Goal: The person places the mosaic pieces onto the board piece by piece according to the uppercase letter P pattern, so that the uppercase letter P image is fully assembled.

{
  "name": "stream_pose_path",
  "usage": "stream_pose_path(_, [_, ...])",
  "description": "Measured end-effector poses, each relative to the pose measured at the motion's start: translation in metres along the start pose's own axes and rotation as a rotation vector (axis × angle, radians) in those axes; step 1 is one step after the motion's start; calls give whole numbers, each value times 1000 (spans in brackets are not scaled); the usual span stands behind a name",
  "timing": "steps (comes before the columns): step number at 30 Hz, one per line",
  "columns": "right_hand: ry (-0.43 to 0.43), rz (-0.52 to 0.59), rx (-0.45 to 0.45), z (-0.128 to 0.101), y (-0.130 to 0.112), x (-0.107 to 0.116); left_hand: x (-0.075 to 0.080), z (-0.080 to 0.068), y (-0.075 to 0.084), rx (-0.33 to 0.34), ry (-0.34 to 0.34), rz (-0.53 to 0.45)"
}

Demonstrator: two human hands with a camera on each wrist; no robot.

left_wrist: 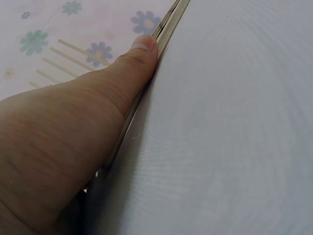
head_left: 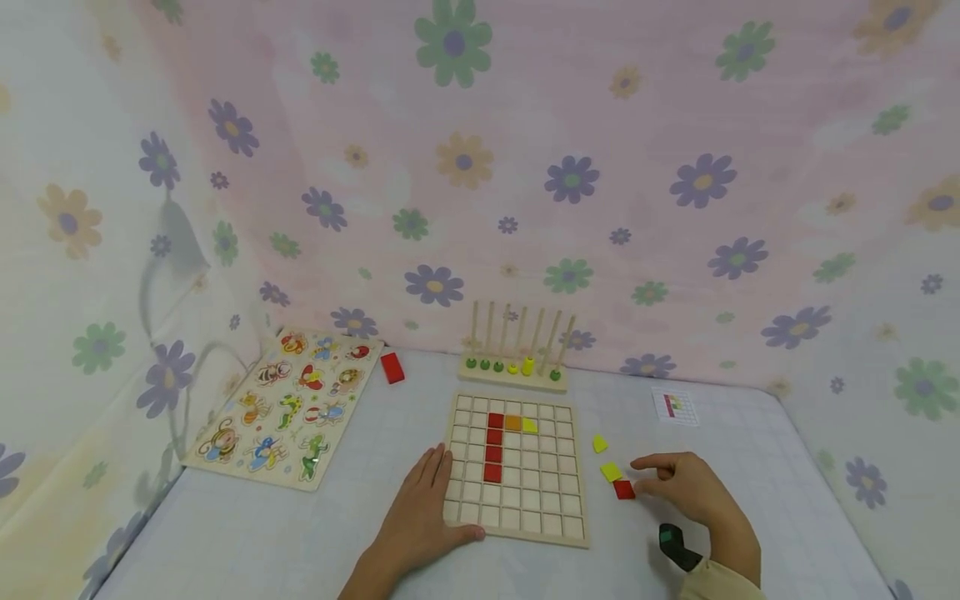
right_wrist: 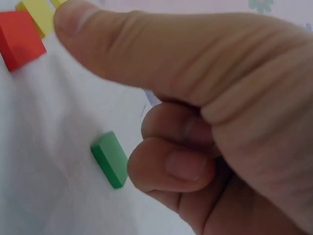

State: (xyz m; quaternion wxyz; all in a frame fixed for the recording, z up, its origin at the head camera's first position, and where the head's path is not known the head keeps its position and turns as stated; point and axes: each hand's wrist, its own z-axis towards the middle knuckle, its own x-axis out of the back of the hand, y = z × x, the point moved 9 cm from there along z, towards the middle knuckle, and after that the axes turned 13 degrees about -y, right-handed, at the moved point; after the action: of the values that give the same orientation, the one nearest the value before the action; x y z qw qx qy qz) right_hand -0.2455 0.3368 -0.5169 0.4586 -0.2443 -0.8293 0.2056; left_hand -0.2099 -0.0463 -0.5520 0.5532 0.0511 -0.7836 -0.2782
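Note:
A wooden grid board (head_left: 555, 500) lies at the centre of the table, with a column of red tiles (head_left: 493, 446), an orange tile (head_left: 512, 422) and a yellow tile (head_left: 529, 426) set in it. My left hand (head_left: 427, 512) rests flat on its near left corner, the thumb (left_wrist: 132, 68) lying along the board's edge (left_wrist: 168, 24). My right hand (head_left: 678, 483) hovers right of the board, forefinger and thumb stretched towards a loose red tile (head_left: 624, 489) and holding nothing. Two yellow tiles (head_left: 611, 472) lie just beyond. A green tile (right_wrist: 110, 159) lies by my curled fingers (right_wrist: 171, 169).
An animal peg puzzle (head_left: 288, 408) sits at the left, with a red block (head_left: 392, 367) beside it. A wooden peg rack (head_left: 517, 367) stands behind the board. A small pattern card (head_left: 673, 406) lies at the back right. Flowered cloth walls close in the table.

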Motion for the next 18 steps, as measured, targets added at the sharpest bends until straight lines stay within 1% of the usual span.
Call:
stream_pose_path(3, [-17, 19, -10, -1, 6, -1, -1, -1, 1, 1, 1, 0])
stream_pose_path(7, [-32, 36, -4, 5, 8, -6, 1, 0, 1, 4, 3, -1])
stream_pose_path(13, [-73, 41, -30, 12, 12, -16, 0, -1, 1, 12, -2, -2])
stream_pose_path(18, [-89, 32, -18, 11, 8, -19, 2, -2, 3, -3, 2, 2])
